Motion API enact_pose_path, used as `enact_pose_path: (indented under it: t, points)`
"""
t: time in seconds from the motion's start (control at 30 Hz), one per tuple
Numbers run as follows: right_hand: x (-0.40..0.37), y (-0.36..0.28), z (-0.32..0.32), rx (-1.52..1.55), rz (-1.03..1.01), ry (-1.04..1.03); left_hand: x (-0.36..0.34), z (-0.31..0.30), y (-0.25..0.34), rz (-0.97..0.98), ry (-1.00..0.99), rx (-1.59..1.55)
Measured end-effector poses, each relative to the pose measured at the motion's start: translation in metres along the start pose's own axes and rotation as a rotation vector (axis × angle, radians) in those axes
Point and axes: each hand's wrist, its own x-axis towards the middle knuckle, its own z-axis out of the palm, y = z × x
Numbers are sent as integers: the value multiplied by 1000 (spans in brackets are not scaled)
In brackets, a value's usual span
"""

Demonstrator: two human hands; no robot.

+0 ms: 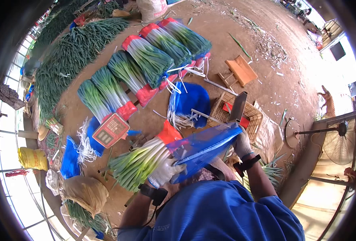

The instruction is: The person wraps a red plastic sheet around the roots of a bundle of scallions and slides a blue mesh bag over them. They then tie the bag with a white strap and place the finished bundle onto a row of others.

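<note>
My left hand (162,172), in a white glove, is closed at the near edge of a blue see-through bag (202,144), against a bundle of green onions (136,162). The gloved right hand (242,144) grips the bag's other end, so the bag stretches between both hands. A red wrap (170,132) covers the white root end of the bundle, which lies partly beneath the bag. Some fingers of the left hand are hard to separate from the plastic.
Several bagged onion bundles (148,60) lie in a row ahead, beside a red-framed scale display (111,130). Blue bags (192,100) and a wicker basket (254,116) are nearby. A large onion pile (77,52) lies far left; a fan (340,144) stands right.
</note>
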Motion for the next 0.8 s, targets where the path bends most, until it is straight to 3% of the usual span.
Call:
enact_pose_path:
  t: [0.03, 0.13, 0.23, 0.27, 0.3, 0.37, 0.5, 0.57, 0.63, 0.67, 0.7, 0.77, 0.8]
  points:
    - [1, 2, 2, -11, -14, -95, 3, -4, -6, -14, -45, 63]
    - [-20, -21, 30, 83, 22, -306, 5, -10, -6, 79, 70, 61]
    - [-35, -42, 27, 128, 313, -256, 13, -33, -14, 157, 247, 50]
    - [-69, -77, 75, -130, 179, -223, 21, -36, -21, 225, 339, -165]
    - [-72, -80, 73, -203, 205, -304, 24, -36, -23, 288, 429, -383]
    - [-75, -85, 63, -350, 262, -466, 25, -44, -24, 282, 361, -706]
    - [-75, -83, 48, -835, 158, -558, 10, -19, 22, 323, 449, -902]
    - [-72, -69, 43, -940, 77, -456, 23, -31, -14, 228, 374, -1160]
    - [-68, -52, 37, -1152, -58, -293, 21, -15, -3, 146, 378, -1372]
    - [-56, -32, 23, -1195, -201, -211, 13, -26, -12, -11, 64, -1336]
    - [-45, -14, 9, -1176, -209, -118, 3, -7, 3, -88, 347, -1139]
    - [-30, 11, -11, -1137, -218, 58, 2, -8, -22, -37, 175, -705]
    - [-32, 4, 2, -886, -36, 108, 1, -9, -30, -3, 116, -454]
